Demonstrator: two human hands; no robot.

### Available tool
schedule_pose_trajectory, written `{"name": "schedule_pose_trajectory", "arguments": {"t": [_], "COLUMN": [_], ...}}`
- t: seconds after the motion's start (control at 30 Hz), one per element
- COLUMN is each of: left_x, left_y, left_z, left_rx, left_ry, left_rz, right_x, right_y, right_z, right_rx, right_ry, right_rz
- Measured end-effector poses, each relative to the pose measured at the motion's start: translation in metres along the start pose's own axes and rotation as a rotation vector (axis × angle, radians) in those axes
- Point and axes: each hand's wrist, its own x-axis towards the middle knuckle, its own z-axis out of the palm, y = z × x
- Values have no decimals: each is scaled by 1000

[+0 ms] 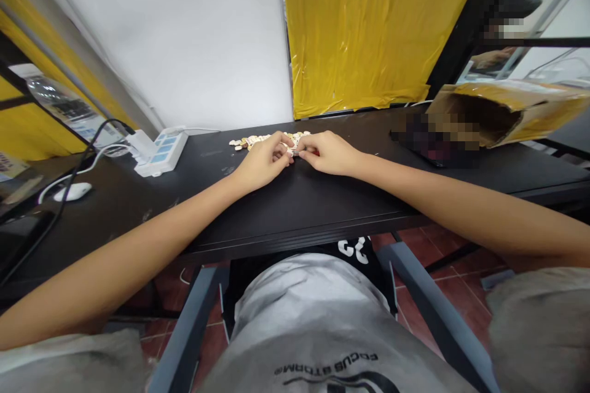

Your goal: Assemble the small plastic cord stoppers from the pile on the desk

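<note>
Small flat rounded pieces (238, 143), white and tan, lie in a loose spread on the black table (295, 202); their exact kind is too small to make out. My left hand (265, 161) is at the near side of the spread, its fingers curled and thumb pressed in. Opposite it, my right hand (328, 153) pinches with thumb and forefinger. A small whitish piece (295, 151) shows between the fingertips of the two hands. Part of the spread is hidden behind my hands.
To the left stand a white power strip (163, 152) with a plugged-in charger, cables, a white mouse (72, 191) and a clear bottle (58, 95). An open cardboard box (530, 113) and a dark blurred item (431, 141) lie right. A wall (184, 43) borders the table behind.
</note>
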Motion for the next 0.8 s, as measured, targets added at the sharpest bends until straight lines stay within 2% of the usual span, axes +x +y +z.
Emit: {"name": "schedule_pose_trajectory", "arguments": {"t": [0.2, 0.3, 0.4, 0.53, 0.67, 0.8], "left_x": [0, -1, -2, -2, -2, -1], "left_y": [2, 7, 12, 15, 13, 9], "left_z": [0, -1, -2, -4, -3, 0], "left_rx": [0, 18, 71, 161, 142, 34], "left_ry": [73, 100, 121, 145, 141, 137], "left_rz": [75, 150, 225, 257, 227, 156], "right_x": [4, 5, 5, 5, 7, 9], "right_y": [1, -3, -8, -11, -9, -4], "right_z": [4, 2, -2, -6, -7, -7], "right_rx": [301, 385, 504, 664, 657, 596], "right_ry": [20, 16, -37, -90, -82, -28], "right_rz": [36, 106, 196, 261, 274, 177]}}
